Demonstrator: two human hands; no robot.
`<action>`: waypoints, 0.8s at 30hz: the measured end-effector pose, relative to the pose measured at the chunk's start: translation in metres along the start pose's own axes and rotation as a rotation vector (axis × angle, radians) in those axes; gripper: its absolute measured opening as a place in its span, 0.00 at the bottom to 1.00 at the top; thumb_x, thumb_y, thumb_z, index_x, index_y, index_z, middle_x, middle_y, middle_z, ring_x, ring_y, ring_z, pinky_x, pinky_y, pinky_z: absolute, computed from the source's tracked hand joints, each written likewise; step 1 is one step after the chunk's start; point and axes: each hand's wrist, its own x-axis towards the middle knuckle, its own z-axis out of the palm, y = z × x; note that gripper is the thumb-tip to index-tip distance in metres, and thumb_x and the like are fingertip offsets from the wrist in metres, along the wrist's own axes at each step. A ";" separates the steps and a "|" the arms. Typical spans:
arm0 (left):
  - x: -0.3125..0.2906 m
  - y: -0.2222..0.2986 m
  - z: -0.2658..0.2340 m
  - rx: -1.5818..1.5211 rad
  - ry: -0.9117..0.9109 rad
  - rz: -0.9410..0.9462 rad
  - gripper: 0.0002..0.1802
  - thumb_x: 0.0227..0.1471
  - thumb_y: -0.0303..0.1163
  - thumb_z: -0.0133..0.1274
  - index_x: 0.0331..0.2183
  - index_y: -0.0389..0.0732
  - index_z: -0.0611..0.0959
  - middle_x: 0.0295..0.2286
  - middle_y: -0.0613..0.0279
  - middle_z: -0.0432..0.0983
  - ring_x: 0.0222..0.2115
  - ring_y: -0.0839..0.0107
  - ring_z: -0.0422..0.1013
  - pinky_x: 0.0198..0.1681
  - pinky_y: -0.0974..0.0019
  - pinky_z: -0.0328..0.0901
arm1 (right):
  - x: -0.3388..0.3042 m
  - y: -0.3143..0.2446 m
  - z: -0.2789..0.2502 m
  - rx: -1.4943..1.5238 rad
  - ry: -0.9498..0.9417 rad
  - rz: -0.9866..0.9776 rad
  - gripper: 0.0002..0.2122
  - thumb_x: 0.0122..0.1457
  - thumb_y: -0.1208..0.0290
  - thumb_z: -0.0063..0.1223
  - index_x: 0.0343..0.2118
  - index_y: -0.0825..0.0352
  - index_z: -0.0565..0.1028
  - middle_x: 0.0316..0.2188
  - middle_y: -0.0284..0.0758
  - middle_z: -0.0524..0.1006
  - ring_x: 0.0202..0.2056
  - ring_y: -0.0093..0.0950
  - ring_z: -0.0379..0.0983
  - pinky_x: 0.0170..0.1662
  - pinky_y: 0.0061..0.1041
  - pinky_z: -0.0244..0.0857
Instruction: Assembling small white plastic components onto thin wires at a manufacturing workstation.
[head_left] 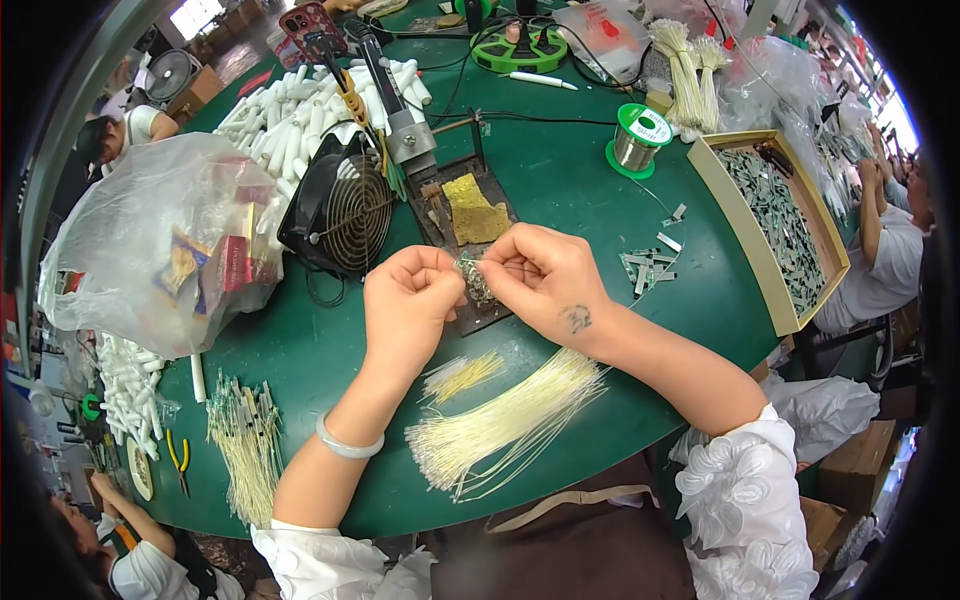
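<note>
My left hand (412,302) and my right hand (552,282) meet over the middle of the table, thumbs and forefingers pinched close together. Something small and greenish shows between the fingertips, too hidden to name. Just below the fingertips lies a clump of curly metal shavings (478,285) on a dark metal stand (485,318). Beyond the hands, a yellow-brown sponge (472,208) rests on that stand. Nearer me, a thick bundle of pale thin wires (500,425) spreads across the table, beside a small pile of short yellowish wires (465,375).
A black fan (345,205) stands left of the stand, beside a plastic bag (165,240). To the right are loose small circuit boards (648,268), a solder spool (640,140) and a carton (815,318) full of boards. Wired boards (247,440) and yellow-handled pliers (179,462) lie left.
</note>
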 end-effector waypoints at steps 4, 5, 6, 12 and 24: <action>0.000 0.000 0.001 -0.021 0.004 0.025 0.03 0.44 0.20 0.51 0.26 0.33 0.76 0.18 0.68 0.72 0.17 0.83 0.67 0.19 0.80 0.61 | 0.000 -0.001 0.000 0.005 -0.003 0.004 0.04 0.51 0.79 0.57 0.25 0.72 0.73 0.20 0.27 0.70 0.19 0.09 0.59 0.19 0.13 0.53; 0.000 -0.001 0.001 -0.025 0.006 0.031 0.03 0.44 0.20 0.51 0.26 0.33 0.76 0.18 0.68 0.72 0.17 0.83 0.67 0.19 0.80 0.60 | 0.000 0.000 0.001 0.016 0.008 -0.009 0.04 0.51 0.79 0.57 0.24 0.72 0.73 0.20 0.27 0.70 0.18 0.09 0.58 0.19 0.13 0.52; 0.000 -0.001 0.001 -0.025 0.007 0.030 0.03 0.44 0.20 0.51 0.26 0.33 0.76 0.18 0.68 0.72 0.17 0.83 0.67 0.19 0.80 0.60 | 0.000 0.001 0.002 0.027 0.020 -0.023 0.04 0.50 0.80 0.57 0.24 0.72 0.73 0.20 0.27 0.70 0.18 0.09 0.58 0.19 0.13 0.52; -0.003 -0.005 -0.004 0.076 -0.037 -0.029 0.03 0.47 0.21 0.49 0.28 0.35 0.76 0.20 0.69 0.71 0.18 0.84 0.66 0.20 0.81 0.59 | -0.002 0.001 -0.003 -0.009 -0.033 0.009 0.04 0.49 0.80 0.57 0.24 0.72 0.73 0.20 0.27 0.69 0.19 0.09 0.59 0.19 0.13 0.53; 0.002 -0.005 -0.003 -0.078 0.005 -0.057 0.05 0.45 0.21 0.51 0.29 0.33 0.76 0.20 0.68 0.73 0.19 0.82 0.68 0.21 0.79 0.61 | 0.000 0.003 0.003 -0.003 -0.010 -0.010 0.03 0.51 0.79 0.57 0.25 0.71 0.73 0.20 0.27 0.70 0.19 0.10 0.59 0.19 0.13 0.53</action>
